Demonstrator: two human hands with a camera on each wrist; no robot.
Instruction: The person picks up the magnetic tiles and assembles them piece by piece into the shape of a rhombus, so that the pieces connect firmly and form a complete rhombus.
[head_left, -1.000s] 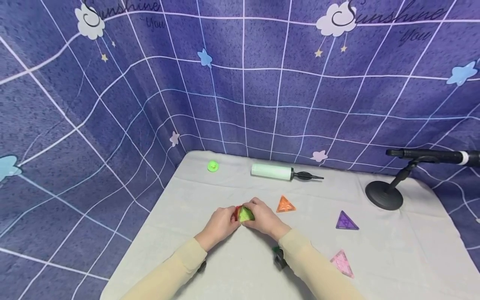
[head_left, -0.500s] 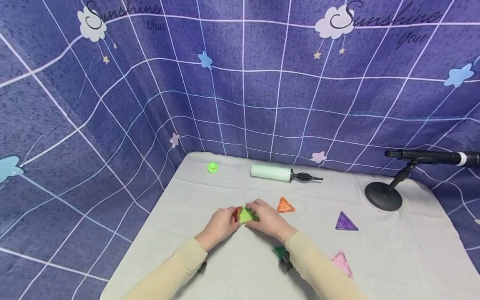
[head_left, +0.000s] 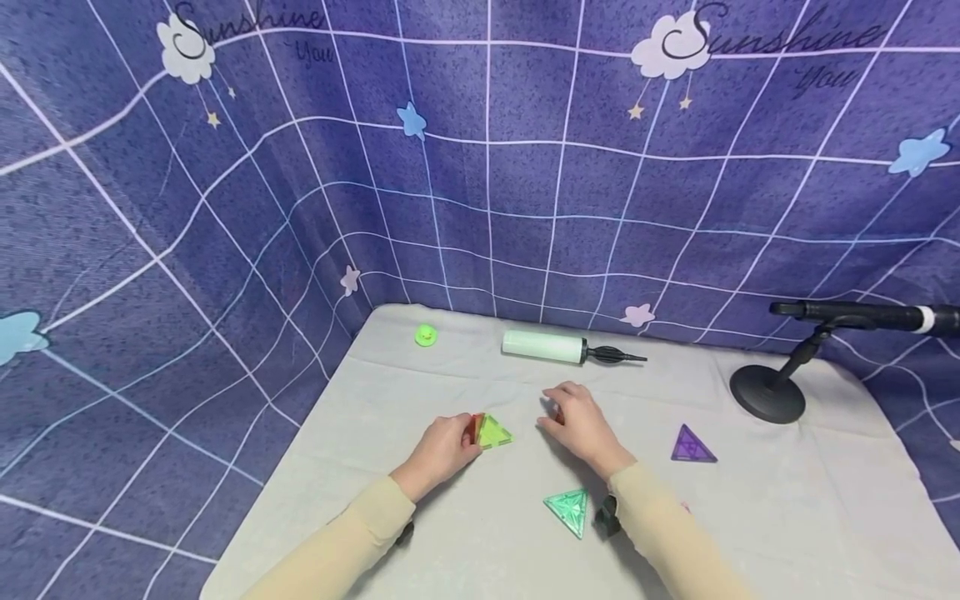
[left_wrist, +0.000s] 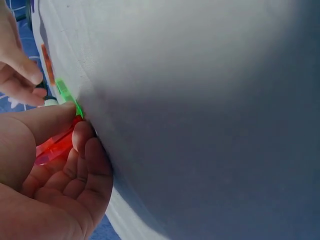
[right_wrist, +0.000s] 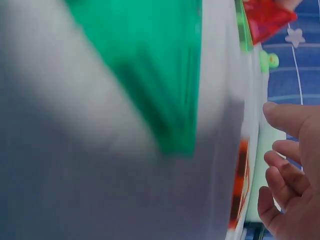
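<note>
My left hand (head_left: 441,450) pinches a translucent red triangular tile (left_wrist: 59,145) between thumb and fingers, tilted up off the table. A lime-green triangular tile (head_left: 493,433) lies flat against its right side. To the right, my right hand (head_left: 588,429) is over an orange tile (right_wrist: 240,185), mostly covered by that hand in the head view. Its fingers are spread and loosely bent, and in the right wrist view a gap shows between them and the orange tile. A teal triangular tile (head_left: 572,510) lies on the cloth left of the right forearm.
A purple triangular tile (head_left: 693,446) lies to the right; a pink tile (head_left: 686,507) is almost wholly behind the right sleeve. At the back stand a small green duck toy (head_left: 425,335), a pale green hand pump (head_left: 543,346) and a black microphone stand (head_left: 768,393).
My right hand has let go of the lime-green tile and moved right, over the orange tile. The teal tile has come into full view. My left hand stays put.
</note>
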